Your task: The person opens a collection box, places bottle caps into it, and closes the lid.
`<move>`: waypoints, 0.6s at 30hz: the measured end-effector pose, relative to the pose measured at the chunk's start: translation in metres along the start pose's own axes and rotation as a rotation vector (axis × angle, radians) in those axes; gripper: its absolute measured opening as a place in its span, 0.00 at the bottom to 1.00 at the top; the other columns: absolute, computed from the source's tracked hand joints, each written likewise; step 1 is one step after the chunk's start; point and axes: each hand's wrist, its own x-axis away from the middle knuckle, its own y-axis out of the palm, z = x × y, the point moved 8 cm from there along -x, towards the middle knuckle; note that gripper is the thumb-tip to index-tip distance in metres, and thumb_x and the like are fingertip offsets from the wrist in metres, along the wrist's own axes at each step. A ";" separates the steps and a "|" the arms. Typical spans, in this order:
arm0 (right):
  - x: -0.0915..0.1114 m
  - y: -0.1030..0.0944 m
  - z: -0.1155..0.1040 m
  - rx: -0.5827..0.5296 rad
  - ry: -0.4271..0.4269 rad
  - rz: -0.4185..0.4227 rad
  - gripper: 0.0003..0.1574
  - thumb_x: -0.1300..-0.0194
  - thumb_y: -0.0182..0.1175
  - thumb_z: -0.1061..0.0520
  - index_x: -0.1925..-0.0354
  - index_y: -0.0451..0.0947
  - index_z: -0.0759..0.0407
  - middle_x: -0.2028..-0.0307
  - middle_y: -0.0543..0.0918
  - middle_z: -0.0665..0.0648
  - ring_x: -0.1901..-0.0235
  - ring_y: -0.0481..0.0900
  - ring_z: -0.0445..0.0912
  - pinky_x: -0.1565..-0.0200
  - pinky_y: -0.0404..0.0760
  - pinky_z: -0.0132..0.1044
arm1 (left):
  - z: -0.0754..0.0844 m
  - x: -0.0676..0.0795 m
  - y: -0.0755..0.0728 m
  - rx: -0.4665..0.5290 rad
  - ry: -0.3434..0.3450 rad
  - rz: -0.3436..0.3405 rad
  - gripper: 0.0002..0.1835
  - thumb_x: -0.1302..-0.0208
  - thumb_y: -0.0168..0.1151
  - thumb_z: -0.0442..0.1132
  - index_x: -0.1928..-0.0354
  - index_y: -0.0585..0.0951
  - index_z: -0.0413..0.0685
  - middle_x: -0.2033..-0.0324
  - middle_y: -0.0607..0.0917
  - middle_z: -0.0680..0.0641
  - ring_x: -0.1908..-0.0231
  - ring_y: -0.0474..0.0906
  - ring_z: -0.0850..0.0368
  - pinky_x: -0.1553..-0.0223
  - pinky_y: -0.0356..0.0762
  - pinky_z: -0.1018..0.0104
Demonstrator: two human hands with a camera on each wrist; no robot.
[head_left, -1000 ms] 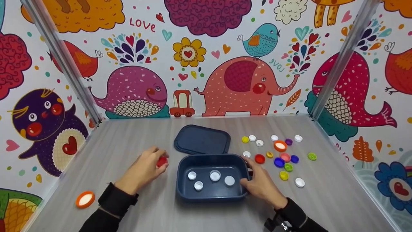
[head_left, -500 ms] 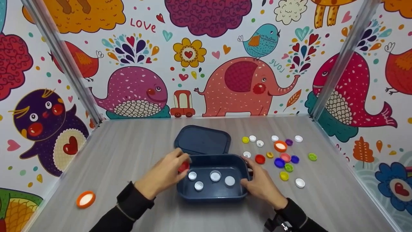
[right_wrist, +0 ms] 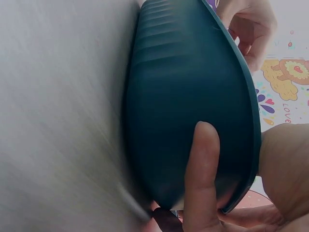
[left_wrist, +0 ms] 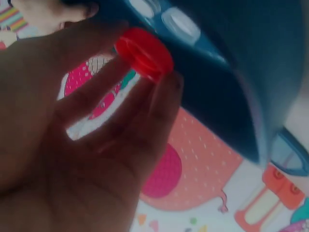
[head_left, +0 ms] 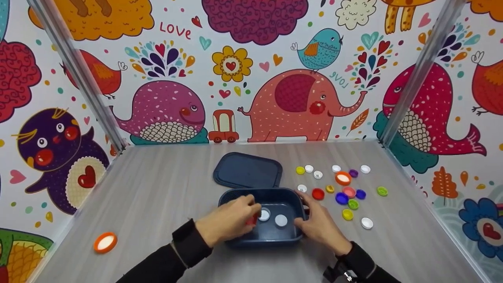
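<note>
A dark blue plastic box point(head_left: 275, 237) stands on the table in the head view. My left hand point(head_left: 228, 220) is over its left half, pinching a red bottle cap point(left_wrist: 145, 54) between thumb and fingers. White caps point(head_left: 281, 221) lie in the box; two show, and the hand covers the left part of the floor. My right hand point(head_left: 320, 222) grips the box's right end. In the right wrist view a finger point(right_wrist: 203, 164) lies along the outer wall, with the thumb over the rim.
A dark blue lid point(head_left: 247, 169) lies behind the box. Several loose caps are scattered to the right, among them a red cap point(head_left: 318, 193) and a white cap point(head_left: 367, 223). An orange-rimmed cap point(head_left: 105, 242) lies far left. Printed walls edge the table.
My left hand has carried the red bottle cap rightward from the table beside the box, across the left rim, to over the inside. The right hand and the box have stayed put.
</note>
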 end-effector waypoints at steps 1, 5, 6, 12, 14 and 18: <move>0.000 0.000 0.000 -0.003 -0.008 0.000 0.54 0.38 0.73 0.72 0.15 0.73 0.60 0.25 0.84 0.74 0.34 0.90 0.69 0.37 0.93 0.63 | 0.003 -0.001 0.002 -0.014 0.014 -0.013 0.14 0.31 0.85 0.39 0.47 0.91 0.47 0.56 0.87 0.46 0.59 0.83 0.58 0.57 0.89 0.67; -0.001 0.001 -0.001 -0.011 -0.034 0.000 0.55 0.40 0.72 0.72 0.15 0.73 0.61 0.27 0.86 0.74 0.36 0.91 0.69 0.41 0.95 0.60 | 0.010 -0.007 0.011 -0.034 0.063 -0.039 0.12 0.30 0.85 0.39 0.50 0.91 0.50 0.57 0.88 0.47 0.61 0.85 0.59 0.58 0.87 0.67; -0.001 0.001 -0.001 -0.012 -0.037 -0.001 0.55 0.40 0.72 0.72 0.15 0.73 0.61 0.27 0.86 0.74 0.37 0.91 0.68 0.42 0.95 0.60 | 0.011 -0.008 0.013 -0.031 0.071 -0.041 0.12 0.30 0.85 0.39 0.50 0.91 0.50 0.58 0.89 0.47 0.61 0.85 0.59 0.58 0.87 0.67; -0.001 0.001 0.001 -0.003 -0.003 -0.006 0.54 0.37 0.73 0.71 0.14 0.73 0.59 0.26 0.85 0.72 0.35 0.90 0.67 0.37 0.93 0.63 | 0.011 -0.013 0.021 0.023 0.071 -0.080 0.10 0.28 0.83 0.38 0.49 0.92 0.50 0.56 0.90 0.47 0.60 0.87 0.59 0.59 0.87 0.69; -0.001 0.000 0.001 -0.001 0.002 -0.005 0.54 0.37 0.73 0.71 0.14 0.73 0.59 0.26 0.85 0.72 0.35 0.90 0.67 0.37 0.93 0.63 | 0.010 -0.014 0.023 0.043 0.063 -0.096 0.10 0.28 0.82 0.39 0.49 0.92 0.50 0.55 0.90 0.46 0.60 0.87 0.60 0.59 0.87 0.69; -0.001 0.000 0.001 -0.003 -0.001 -0.004 0.54 0.37 0.74 0.71 0.14 0.73 0.59 0.26 0.85 0.72 0.35 0.90 0.67 0.39 0.94 0.62 | 0.008 -0.016 0.026 0.087 0.048 -0.118 0.10 0.26 0.82 0.39 0.47 0.92 0.48 0.54 0.90 0.46 0.60 0.87 0.61 0.58 0.86 0.70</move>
